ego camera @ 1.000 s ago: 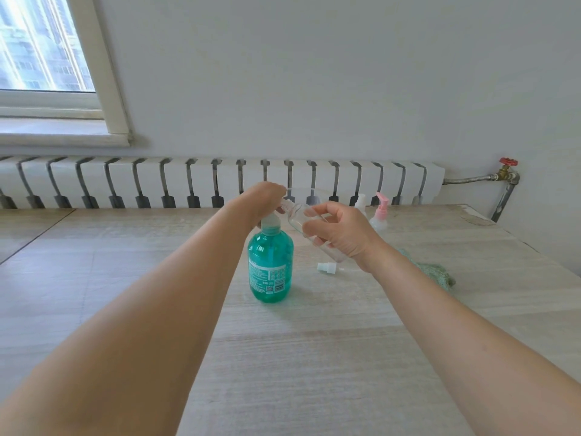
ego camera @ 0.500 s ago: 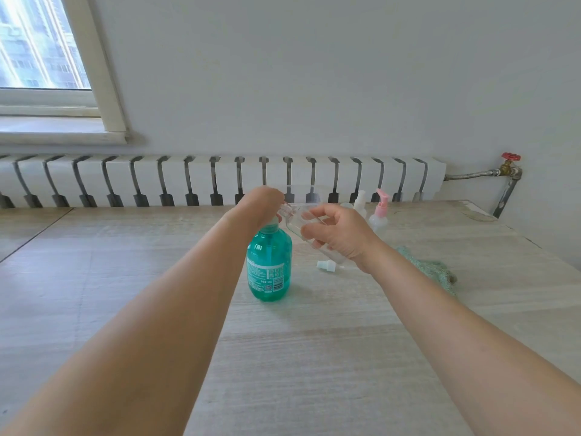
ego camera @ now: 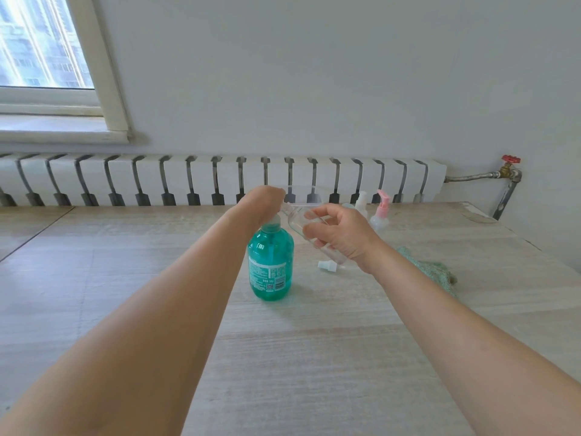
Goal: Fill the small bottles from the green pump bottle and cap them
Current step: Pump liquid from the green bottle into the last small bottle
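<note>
At frame centre, left hand presses green pump bottle; right hand grips tilted clear bottle at spout. Filling underway; next, keep mouth aligned.

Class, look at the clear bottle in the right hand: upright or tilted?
Tilted. The clear bottle leans in the right hand, its mouth angled up-left toward the green pump bottle.

Setting: you are in a plain room of a home or flat, seated at a table.
Heating: a white ribbed radiator runs along the wall before you.
Plumbing: a bare pipe with a red-handled valve stands at its right end.
Window: a cream-framed window at upper left shows buildings outside.
Surface: a pale wood-grain table.
</note>
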`<action>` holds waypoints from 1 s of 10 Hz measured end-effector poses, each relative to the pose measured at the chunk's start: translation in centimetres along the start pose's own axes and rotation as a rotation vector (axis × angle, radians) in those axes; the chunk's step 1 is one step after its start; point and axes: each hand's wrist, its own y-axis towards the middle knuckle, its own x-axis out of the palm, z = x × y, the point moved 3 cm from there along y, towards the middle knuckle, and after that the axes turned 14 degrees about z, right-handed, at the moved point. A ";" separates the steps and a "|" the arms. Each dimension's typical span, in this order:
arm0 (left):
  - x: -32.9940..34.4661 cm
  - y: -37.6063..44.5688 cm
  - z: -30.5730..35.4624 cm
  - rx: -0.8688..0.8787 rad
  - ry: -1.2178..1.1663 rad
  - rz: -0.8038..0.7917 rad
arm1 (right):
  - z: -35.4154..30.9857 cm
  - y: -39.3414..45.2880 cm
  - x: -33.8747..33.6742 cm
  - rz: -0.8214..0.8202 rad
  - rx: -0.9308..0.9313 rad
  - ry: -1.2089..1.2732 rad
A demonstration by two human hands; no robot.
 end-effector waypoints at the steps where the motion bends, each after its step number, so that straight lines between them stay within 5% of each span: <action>1: -0.1 0.5 0.4 0.028 -0.020 0.002 | -0.3 0.2 -0.1 0.013 0.004 0.007; 6: 0.5 0.4 -0.3 0.031 0.247 -0.018 | 0.0 0.4 -0.1 -0.009 -0.037 -0.039; 9: 1.0 1.0 -0.3 0.209 0.550 -0.084 | 0.0 0.7 -0.4 -0.003 -0.037 -0.073; 10: 0.4 0.4 -0.1 0.107 0.280 -0.034 | 0.0 0.6 -0.3 -0.003 -0.040 -0.078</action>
